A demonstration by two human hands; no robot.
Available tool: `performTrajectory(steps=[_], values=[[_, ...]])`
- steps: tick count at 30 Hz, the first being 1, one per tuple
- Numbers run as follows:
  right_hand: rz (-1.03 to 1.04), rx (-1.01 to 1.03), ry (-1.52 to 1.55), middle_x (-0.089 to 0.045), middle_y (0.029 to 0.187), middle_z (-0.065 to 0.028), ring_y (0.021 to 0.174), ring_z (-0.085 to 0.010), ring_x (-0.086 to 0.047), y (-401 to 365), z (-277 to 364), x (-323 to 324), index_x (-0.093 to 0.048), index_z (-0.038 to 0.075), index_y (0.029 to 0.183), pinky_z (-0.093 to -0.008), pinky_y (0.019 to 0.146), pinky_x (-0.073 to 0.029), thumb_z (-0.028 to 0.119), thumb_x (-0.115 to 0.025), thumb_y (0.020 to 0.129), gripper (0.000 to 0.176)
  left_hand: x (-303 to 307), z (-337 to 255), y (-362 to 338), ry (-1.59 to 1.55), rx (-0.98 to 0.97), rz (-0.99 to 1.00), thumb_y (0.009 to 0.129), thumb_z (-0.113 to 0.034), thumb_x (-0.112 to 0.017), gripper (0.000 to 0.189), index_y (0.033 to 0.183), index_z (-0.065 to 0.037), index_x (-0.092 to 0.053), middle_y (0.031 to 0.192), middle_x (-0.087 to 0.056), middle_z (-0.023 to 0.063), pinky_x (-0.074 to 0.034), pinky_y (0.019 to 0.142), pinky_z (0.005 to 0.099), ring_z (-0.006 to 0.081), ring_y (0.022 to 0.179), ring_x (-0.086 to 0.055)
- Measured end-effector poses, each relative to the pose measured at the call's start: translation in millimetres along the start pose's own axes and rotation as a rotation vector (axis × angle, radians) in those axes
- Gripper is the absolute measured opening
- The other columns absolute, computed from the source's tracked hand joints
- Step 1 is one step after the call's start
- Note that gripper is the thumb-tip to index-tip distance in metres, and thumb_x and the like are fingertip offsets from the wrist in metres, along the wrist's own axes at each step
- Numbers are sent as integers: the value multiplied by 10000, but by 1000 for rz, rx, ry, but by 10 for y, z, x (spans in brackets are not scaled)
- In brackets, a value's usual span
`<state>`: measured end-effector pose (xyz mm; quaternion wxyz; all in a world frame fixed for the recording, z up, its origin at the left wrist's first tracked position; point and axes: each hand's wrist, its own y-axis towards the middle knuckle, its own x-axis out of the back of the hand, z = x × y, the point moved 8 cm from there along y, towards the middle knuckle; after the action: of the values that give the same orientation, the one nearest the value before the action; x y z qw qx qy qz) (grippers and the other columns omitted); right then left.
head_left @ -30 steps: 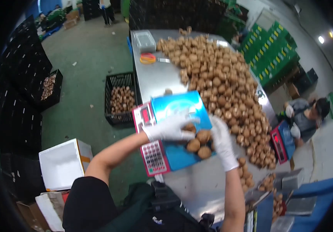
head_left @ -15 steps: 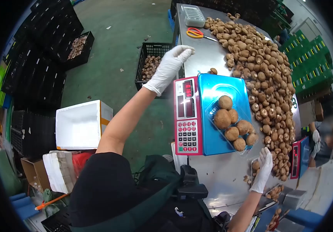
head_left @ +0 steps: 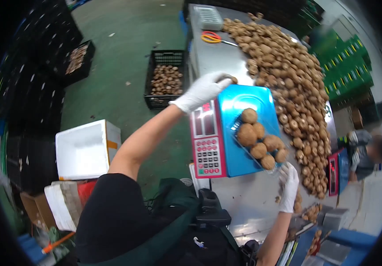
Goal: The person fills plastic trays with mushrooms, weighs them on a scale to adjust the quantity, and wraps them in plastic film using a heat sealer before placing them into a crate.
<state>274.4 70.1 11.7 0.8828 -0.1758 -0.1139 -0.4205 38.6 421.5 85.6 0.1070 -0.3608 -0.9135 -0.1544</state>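
Mushrooms [head_left: 247, 134] sit in a clear tray [head_left: 246, 149]; black crate [head_left: 157, 103] holds more.

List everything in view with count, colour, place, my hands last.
Metal table: one, silver, centre.
Near scale: one, pink and blue, on table.
Tray: one, clear, on that scale.
Large mushrooms: at least seven, brown, in the tray.
Mushroom heap: uncountable, brown, on the table.
Scissors: one, red and yellow, table's far end.
Container: one, clear, beyond the scissors.
Worker: one, grey top, far right.
Second scale: one, red and blue, beside the worker.
Mushroom crates: two, black, floor left of table.
Crate stacks: several, black left, green right.
Foam box: one, white, left.
Cardboard box: one, brown, lower left.
Left hand: one, white glove, at a mushroom.
Right hand: one, white glove, by tray corner.
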Motion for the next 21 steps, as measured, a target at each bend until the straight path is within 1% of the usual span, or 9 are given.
performTrajectory(steps=[2, 4, 5, 6, 9, 11, 14, 17, 21], values=[[-16, 8, -69, -600, 1077, -99, 933, -161, -591, -20, -25, -14, -516, 35, 1194, -262, 761, -459, 332, -430, 944, 398, -69, -7, -4, 99, 7, 7, 909, -293, -478, 367, 1122, -6, -561, 1085, -596, 122, -404, 901, 300, 194, 1034, -542], [-25, 38, -38, -614, 1039, -75, 907, -143, -595, 14, -77, -6, -526, 37, 1182, -243, 742, -462, 277, -453, 942, 347, -241, -117, -35, 169, -157, 63, 902, -281, -477, 397, 1208, -29, -504, 1197, -531, 153, -369, 959, 323, 240, 1126, -495], [-52, 52, 6, -623, 1017, -58, 872, -121, -594, 32, -79, 37, -539, 40, 1159, -234, 714, -462, 248, -464, 938, 313, -356, -175, -70, 187, -136, 74, 890, -263, -495, 414, 1231, -31, -481, 1255, -481, 168, -339, 993, 326, 250, 1178, -453], [-87, 155, -23, -627, 994, -46, 845, -101, -591, 24, 73, 115, -558, 41, 1124, -218, 680, -454, 228, -475, 933, 280, -498, -186, -83, 296, -238, 99, 882, -269, -516, 424, 1242, -48, -476, 1310, -420, 182, -307, 1021, 353, 289, 1235, -388], [-313, 66, -1, -627, 982, -46, 836, -105, -584, 257, -134, 677, -590, 39, 1076, -215, 697, -449, 198, -503, 909, 247, -892, -320, -207, 486, -391, 180, 863, -307, -545, 473, 1275, -96, -450, 1352, -349, 213, -268, 1045, 419, 371, 1271, -311], [-438, 2, 39, -628, 974, -46, 830, -108, -583, 359, -351, 1077, -601, 39, 1060, -214, 699, -449, 174, -523, 893, 230, -1135, -233, -309, 558, -422, 255, 859, -278, -537, 478, 1293, -107, -433, 1358, -346, 204, -270, 1046, 409, 361, 1269, -319], [-414, 166, -152, -636, 922, -63, 834, -125, -568, 462, -375, 1083, -612, 32, 1041, -246, 741, -457, 88, -582, 819, 231, -1159, -255, -296, 494, -368, 289, 863, -264, -525, 475, 1301, -108, -424, 1364, -347, 192, -271, 1047, 400, 351, 1269, -324], [-303, 224, -251, -643, 946, -99, 872, -176, -592, 599, -409, 758, -603, 39, 1049, -290, 773, -466, 117, -591, 814, 247, -1173, -245, -293, 465, -349, 296, 847, -237, -542, 471, 1285, -101, -437, 1350, -363, 186, -285, 1036, 400, 350, 1248, -344], [-173, 96, -418, -652, 933, -153, 863, -241, -626, 662, -454, 283, -619, 38, 1022, -325, 764, -476, 248, -646, 766, 333, -1168, -251, -301, 443, -329, 283, 834, -207, -561, 477, 1285, -103, -442, 1354, -365, 180, -287, 1037, 394, 339, 1246, -352]])
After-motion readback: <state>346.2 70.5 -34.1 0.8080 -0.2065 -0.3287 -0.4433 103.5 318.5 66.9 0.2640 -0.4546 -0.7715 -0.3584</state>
